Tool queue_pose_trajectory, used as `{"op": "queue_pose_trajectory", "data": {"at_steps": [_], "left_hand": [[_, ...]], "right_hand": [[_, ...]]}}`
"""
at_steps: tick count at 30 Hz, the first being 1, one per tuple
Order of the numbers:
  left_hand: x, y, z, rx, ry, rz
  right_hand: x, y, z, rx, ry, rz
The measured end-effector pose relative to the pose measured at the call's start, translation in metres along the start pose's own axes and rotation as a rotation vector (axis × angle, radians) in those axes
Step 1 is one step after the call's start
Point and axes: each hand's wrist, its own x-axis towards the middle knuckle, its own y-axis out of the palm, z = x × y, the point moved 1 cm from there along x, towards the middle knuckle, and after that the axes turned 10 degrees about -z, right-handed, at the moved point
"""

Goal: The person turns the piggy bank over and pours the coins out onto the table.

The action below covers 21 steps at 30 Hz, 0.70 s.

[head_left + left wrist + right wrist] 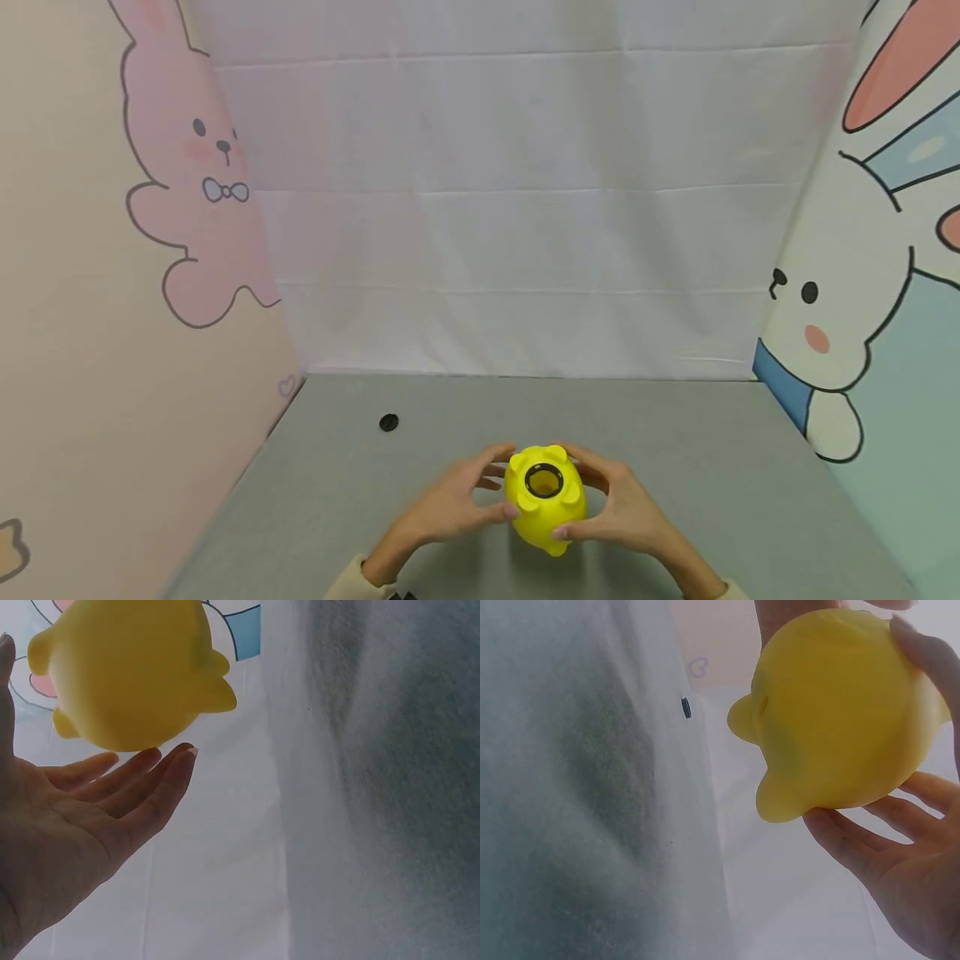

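A round yellow piggy bank (pixel 542 527) is between my two hands, its underside with stubby feet turned up toward the head view. In that underside is a round hole (pixel 543 481) with a black rim. My left hand (pixel 450 500) holds the piggy bank's left side, thumb nearer me and fingers behind; in the left wrist view, its fingertips (pixel 184 754) lie along the yellow body. On the other side my right hand (pixel 630 508) grips it with thumb and fingers. The right wrist view shows the smooth yellow body held above the table.
A small black disc, like a stopper (pixel 388 422), lies on the grey table (pixel 337 467) toward the far left. White cloth (pixel 525 250) hangs behind the table. Panels with cartoon rabbits stand along the left and right sides.
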Motion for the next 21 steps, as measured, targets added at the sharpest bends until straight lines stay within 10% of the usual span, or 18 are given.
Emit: {"op": "queue_pose_trajectory", "data": {"at_steps": [21], "left_hand": [[0.0, 0.034, -0.002, -0.253, -0.048, -0.06]], "right_hand": [[-0.007, 0.007, 0.002, 0.04, -0.026, -0.064]]}}
